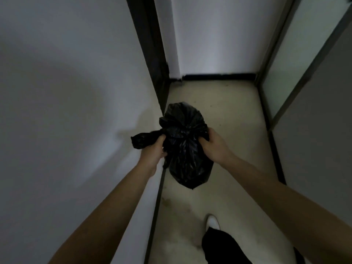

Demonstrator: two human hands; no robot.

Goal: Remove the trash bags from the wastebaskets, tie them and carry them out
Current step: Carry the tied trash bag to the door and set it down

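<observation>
A filled black trash bag (187, 149) hangs in the air in front of me above a pale floor. Its top is gathered into a bunch. My left hand (154, 151) grips the left part of the gathered plastic, and a twisted black end (142, 141) sticks out to the left past my fingers. My right hand (213, 144) grips the gathered plastic on the bag's right side. No wastebasket is in view.
I stand in a dim narrow corridor. A white wall (66, 111) runs close on the left, with a dark door frame (150, 54) ahead on the left. A panelled wall (314, 92) bounds the right. A white end wall with black skirting (219, 76) closes the corridor. My white shoe (212, 222) shows below.
</observation>
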